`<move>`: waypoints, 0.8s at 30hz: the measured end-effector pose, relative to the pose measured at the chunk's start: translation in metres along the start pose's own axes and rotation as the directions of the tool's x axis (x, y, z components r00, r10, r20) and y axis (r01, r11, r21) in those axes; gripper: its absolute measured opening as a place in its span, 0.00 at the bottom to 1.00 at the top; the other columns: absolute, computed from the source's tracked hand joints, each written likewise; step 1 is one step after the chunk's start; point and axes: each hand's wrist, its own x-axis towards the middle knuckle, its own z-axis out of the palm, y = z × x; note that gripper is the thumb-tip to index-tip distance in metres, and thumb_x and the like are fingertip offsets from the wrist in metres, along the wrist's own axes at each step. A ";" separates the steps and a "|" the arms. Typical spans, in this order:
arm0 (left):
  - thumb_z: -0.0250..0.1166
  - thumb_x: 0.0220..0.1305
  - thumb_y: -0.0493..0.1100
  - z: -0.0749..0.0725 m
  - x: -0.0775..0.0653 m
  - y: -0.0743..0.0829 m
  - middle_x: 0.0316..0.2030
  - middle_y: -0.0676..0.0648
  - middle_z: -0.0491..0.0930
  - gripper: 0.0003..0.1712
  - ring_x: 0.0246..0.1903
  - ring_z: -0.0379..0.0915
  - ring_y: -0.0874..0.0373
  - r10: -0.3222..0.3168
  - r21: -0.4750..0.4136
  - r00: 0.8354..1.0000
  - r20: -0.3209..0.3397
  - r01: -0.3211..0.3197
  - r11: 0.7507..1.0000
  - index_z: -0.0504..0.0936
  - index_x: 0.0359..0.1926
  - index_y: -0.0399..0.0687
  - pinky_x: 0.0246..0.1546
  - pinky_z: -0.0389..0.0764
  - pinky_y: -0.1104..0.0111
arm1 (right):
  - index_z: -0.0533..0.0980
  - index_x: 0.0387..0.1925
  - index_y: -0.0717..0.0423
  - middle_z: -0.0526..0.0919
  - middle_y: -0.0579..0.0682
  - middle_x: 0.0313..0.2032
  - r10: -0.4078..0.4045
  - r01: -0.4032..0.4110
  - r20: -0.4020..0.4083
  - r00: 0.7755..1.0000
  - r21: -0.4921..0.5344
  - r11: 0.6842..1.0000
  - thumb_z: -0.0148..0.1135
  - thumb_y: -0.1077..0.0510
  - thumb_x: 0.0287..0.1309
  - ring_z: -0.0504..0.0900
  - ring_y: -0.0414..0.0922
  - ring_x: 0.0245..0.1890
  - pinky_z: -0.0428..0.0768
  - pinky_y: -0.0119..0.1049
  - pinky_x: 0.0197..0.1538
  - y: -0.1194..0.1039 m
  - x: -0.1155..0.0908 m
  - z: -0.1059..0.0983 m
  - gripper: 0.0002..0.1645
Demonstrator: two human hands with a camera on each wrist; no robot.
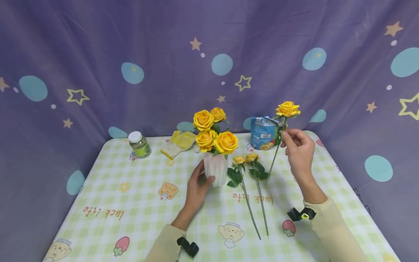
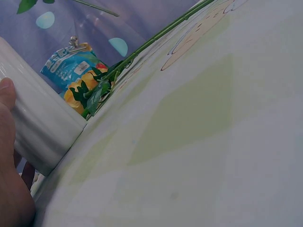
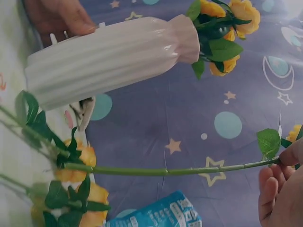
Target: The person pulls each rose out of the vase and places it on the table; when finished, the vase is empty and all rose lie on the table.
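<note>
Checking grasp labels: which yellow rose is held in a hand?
The rose the right hand pinches by its stem; four others stand in the white vase, two more lie on the table.

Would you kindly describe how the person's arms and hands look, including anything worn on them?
Both arms wear long, plain beige sleeves. A small, angular black device sits at each wrist, left and right; the right one shows a bright yellow-green spot. The left hand and right hand are bare, without gloves. No cables are visible.

Vase (image 2: 42,109) cropped in left wrist view, lower stems of roses (image 1: 226,142) hidden
</note>
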 end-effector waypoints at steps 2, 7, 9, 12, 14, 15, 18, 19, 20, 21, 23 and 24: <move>0.74 0.76 0.45 0.000 0.001 -0.004 0.76 0.43 0.76 0.43 0.73 0.75 0.45 0.003 0.000 1.000 -0.002 -0.003 1.000 0.67 0.85 0.49 0.73 0.78 0.49 | 0.86 0.44 0.73 0.87 0.40 0.26 0.013 -0.012 0.004 1.000 -0.040 0.999 0.69 0.64 0.75 0.83 0.35 0.22 0.75 0.24 0.21 0.003 0.000 -0.004 0.11; 0.75 0.76 0.44 0.000 0.001 -0.003 0.76 0.43 0.76 0.43 0.72 0.75 0.46 -0.020 0.008 1.000 -0.007 0.020 1.000 0.67 0.85 0.49 0.74 0.77 0.48 | 0.85 0.46 0.73 0.87 0.39 0.25 0.084 -0.081 0.028 0.996 -0.082 0.993 0.70 0.63 0.75 0.85 0.36 0.24 0.77 0.25 0.21 0.011 0.000 -0.013 0.12; 0.74 0.76 0.41 0.000 0.001 0.001 0.76 0.42 0.76 0.43 0.73 0.75 0.45 -0.031 0.017 1.000 -0.006 0.031 0.999 0.67 0.85 0.47 0.75 0.76 0.45 | 0.85 0.47 0.72 0.87 0.37 0.25 0.127 -0.120 0.047 0.991 -0.130 0.984 0.70 0.61 0.76 0.86 0.35 0.24 0.78 0.26 0.21 0.013 -0.001 -0.016 0.13; 0.75 0.76 0.41 0.001 0.000 0.002 0.76 0.43 0.76 0.43 0.73 0.75 0.46 -0.034 0.019 0.999 -0.007 0.034 0.999 0.67 0.85 0.48 0.75 0.76 0.46 | 0.86 0.50 0.71 0.86 0.34 0.26 0.179 -0.155 0.090 0.980 -0.230 0.961 0.70 0.58 0.77 0.87 0.34 0.25 0.79 0.27 0.23 0.017 -0.003 -0.021 0.15; 0.75 0.76 0.41 0.001 0.001 0.002 0.76 0.43 0.76 0.43 0.73 0.75 0.46 -0.029 0.016 1.000 -0.008 0.029 0.999 0.67 0.85 0.48 0.74 0.76 0.46 | 0.86 0.51 0.71 0.86 0.33 0.25 0.205 -0.163 0.122 0.971 -0.286 0.944 0.70 0.58 0.77 0.86 0.33 0.25 0.79 0.27 0.23 0.020 -0.003 -0.024 0.16; 0.74 0.76 0.41 0.001 0.000 0.002 0.76 0.43 0.76 0.43 0.73 0.75 0.46 -0.027 0.014 1.000 -0.007 0.027 1.000 0.67 0.85 0.48 0.74 0.76 0.46 | 0.86 0.51 0.70 0.86 0.33 0.25 0.215 -0.164 0.136 0.967 -0.314 0.935 0.70 0.58 0.77 0.85 0.33 0.24 0.79 0.27 0.23 0.022 -0.004 -0.026 0.16; 0.74 0.76 0.41 0.001 0.000 0.002 0.76 0.43 0.76 0.43 0.73 0.75 0.47 -0.025 0.015 1.000 -0.005 0.025 1.000 0.67 0.85 0.48 0.74 0.76 0.46 | 0.87 0.51 0.69 0.88 0.38 0.25 0.233 -0.151 0.180 0.956 -0.383 0.912 0.70 0.57 0.78 0.82 0.33 0.22 0.79 0.28 0.22 0.027 -0.005 -0.032 0.16; 0.74 0.76 0.41 0.001 0.000 0.001 0.76 0.43 0.76 0.43 0.73 0.75 0.47 -0.025 0.017 1.000 -0.005 0.025 1.000 0.67 0.85 0.48 0.74 0.76 0.46 | 0.87 0.51 0.69 0.88 0.41 0.25 0.235 -0.142 0.193 0.953 -0.401 0.905 0.70 0.57 0.78 0.82 0.34 0.21 0.78 0.28 0.22 0.029 -0.006 -0.034 0.16; 0.74 0.76 0.41 0.001 0.000 0.002 0.76 0.43 0.76 0.43 0.73 0.75 0.47 -0.027 0.019 1.000 -0.004 0.027 0.999 0.67 0.85 0.48 0.74 0.76 0.45 | 0.88 0.51 0.69 0.88 0.43 0.25 0.237 -0.135 0.204 0.950 -0.418 0.899 0.70 0.57 0.78 0.81 0.35 0.20 0.78 0.29 0.22 0.031 -0.007 -0.035 0.16; 0.74 0.76 0.41 0.001 0.000 0.002 0.76 0.43 0.76 0.43 0.73 0.75 0.46 -0.031 0.019 1.000 -0.005 0.031 0.999 0.67 0.85 0.48 0.75 0.76 0.45 | 0.88 0.51 0.69 0.89 0.45 0.25 0.238 -0.127 0.212 0.948 -0.433 0.892 0.70 0.56 0.78 0.81 0.36 0.20 0.78 0.29 0.21 0.033 -0.008 -0.037 0.16; 0.74 0.76 0.41 0.001 0.000 0.002 0.76 0.43 0.76 0.43 0.73 0.75 0.46 -0.033 0.015 0.999 -0.005 0.033 0.999 0.67 0.85 0.48 0.75 0.76 0.45 | 0.88 0.50 0.68 0.89 0.48 0.26 0.248 -0.124 0.224 0.943 -0.454 0.883 0.69 0.55 0.79 0.81 0.37 0.20 0.79 0.31 0.22 0.037 -0.010 -0.040 0.17; 0.74 0.76 0.41 0.001 -0.001 0.002 0.76 0.43 0.76 0.43 0.73 0.75 0.46 -0.036 0.013 0.999 -0.006 0.036 0.999 0.67 0.85 0.48 0.75 0.76 0.45 | 0.88 0.50 0.68 0.89 0.48 0.26 0.253 -0.125 0.226 0.941 -0.463 0.878 0.69 0.54 0.79 0.81 0.38 0.19 0.79 0.31 0.22 0.039 -0.011 -0.041 0.17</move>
